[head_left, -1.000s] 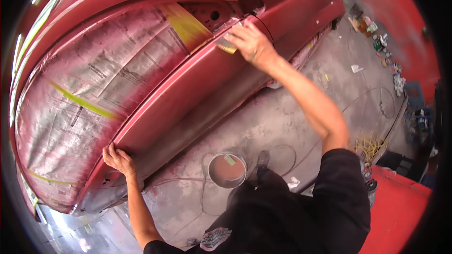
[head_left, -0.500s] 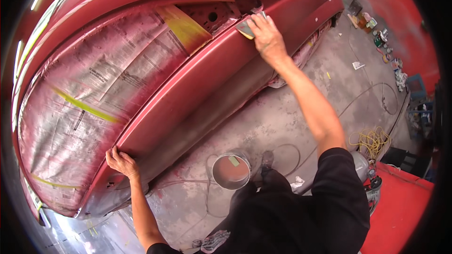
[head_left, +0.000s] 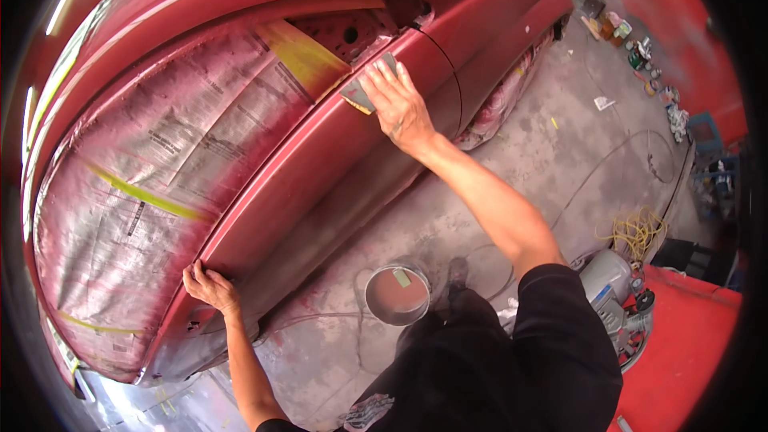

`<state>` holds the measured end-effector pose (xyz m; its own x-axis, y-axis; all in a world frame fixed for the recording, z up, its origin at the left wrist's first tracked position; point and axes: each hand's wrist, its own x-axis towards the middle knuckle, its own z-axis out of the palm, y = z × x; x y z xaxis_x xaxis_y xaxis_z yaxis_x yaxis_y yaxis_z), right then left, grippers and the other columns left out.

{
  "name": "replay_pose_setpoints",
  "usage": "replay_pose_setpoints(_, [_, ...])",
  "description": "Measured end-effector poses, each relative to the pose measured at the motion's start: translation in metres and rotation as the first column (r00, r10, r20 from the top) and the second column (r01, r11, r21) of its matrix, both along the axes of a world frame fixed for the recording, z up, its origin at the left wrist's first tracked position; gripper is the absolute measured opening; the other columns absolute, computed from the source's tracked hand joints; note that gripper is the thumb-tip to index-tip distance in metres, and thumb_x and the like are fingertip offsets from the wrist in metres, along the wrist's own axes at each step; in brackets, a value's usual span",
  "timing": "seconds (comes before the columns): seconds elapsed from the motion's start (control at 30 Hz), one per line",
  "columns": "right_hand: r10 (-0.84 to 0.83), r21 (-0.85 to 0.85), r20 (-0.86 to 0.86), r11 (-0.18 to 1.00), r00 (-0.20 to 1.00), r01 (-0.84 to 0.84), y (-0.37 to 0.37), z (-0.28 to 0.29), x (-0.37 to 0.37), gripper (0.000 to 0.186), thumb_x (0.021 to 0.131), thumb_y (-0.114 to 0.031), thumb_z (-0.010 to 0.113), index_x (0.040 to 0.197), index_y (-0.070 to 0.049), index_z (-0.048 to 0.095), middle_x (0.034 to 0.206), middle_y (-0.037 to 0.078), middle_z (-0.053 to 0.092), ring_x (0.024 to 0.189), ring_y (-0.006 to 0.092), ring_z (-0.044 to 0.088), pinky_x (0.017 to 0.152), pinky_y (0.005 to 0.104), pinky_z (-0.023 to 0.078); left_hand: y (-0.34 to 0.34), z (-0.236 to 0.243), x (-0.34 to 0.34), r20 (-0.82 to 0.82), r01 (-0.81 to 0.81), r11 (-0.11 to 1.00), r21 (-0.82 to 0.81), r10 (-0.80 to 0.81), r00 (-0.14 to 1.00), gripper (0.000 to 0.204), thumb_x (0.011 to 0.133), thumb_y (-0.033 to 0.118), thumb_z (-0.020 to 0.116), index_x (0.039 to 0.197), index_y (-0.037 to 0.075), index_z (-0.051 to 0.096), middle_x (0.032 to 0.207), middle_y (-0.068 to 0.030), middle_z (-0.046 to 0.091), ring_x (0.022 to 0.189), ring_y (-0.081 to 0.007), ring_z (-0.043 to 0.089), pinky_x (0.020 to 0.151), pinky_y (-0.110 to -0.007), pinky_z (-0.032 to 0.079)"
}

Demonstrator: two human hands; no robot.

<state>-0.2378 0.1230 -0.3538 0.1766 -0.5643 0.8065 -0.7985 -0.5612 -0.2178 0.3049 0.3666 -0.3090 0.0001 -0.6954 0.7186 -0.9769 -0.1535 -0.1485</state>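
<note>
Right hand [head_left: 400,110]: fingers extended, nearly flat, holding the pad against the door.
Pad [head_left: 357,97]: grey with a yellow edge, under the right fingers, at the door's upper edge.
Left hand [head_left: 213,286]: half curled, fingertips at the same edge, further left; whether it grips cannot be told.
Door [head_left: 308,162]: red, beside masking paper [head_left: 172,140].

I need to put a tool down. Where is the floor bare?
A bare patch of floor is bordered by the right forearm, the stained sheeting along the car and a short yellow strip. It is crowded along the red wall, with jumbled containers, and beyond the right sleeve, where a grey machine stands near tangled yellow cord.
</note>
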Motion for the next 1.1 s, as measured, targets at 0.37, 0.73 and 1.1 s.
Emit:
replay_pose_setpoints(0.37, [-0.032,0.085,-0.056,0.996,0.998,0.037,0.01,0.019,0.008,0.045,0.096,-0.01,0.059,0.139,-0.007,0.067,0.146,0.018,0.066,0.142,0.0361,0.056,0.117,0.0615,0.039,0.0,-0.003,0.004,0.038,0.034,0.999,-0.04,-0.033,0.999,0.04,0.102,0.015,0.061,0.142,0.008,0.063,0.147,-0.0218,0.054,0.138,-0.0409,0.048,0.116,-0.054,0.036])
replay_pose_setpoints(0.73, [-0.619,0.576,0.723,0.297,0.306,-0.761,0.353,-0.2,0.085,0.042,0.107,-0.027,0.071,0.136,0.003,0.062,0.116,0.008,0.072,0.106,0.0152,0.064,0.093,0.0335,0.052,0.023,-0.028,-0.102,-0.374,0.479,0.878,0.012,-0.44,0.816,0.045,0.088,-0.014,0.059,0.123,0.007,0.079,0.142,-0.021,0.056,0.127,-0.039,0.059,0.11,-0.049,0.047])
replay_pose_setpoints(1.1, [-0.69,0.73,0.525,0.064,0.498,-0.68,0.517,-0.418,0.169,0.032,0.098,-0.017,0.081,0.125,-0.004,0.07,0.113,0.005,0.073,0.094,0.0116,0.07,0.079,0.0291,0.056,0.261,-0.433,-0.187,-0.416,0.593,0.632,0.499,0.775,-0.476,0.021,0.106,0.026,0.074,0.102,0.005,0.078,0.099,-0.0021,0.076,0.094,-0.016,0.07,0.089,-0.035,0.059])
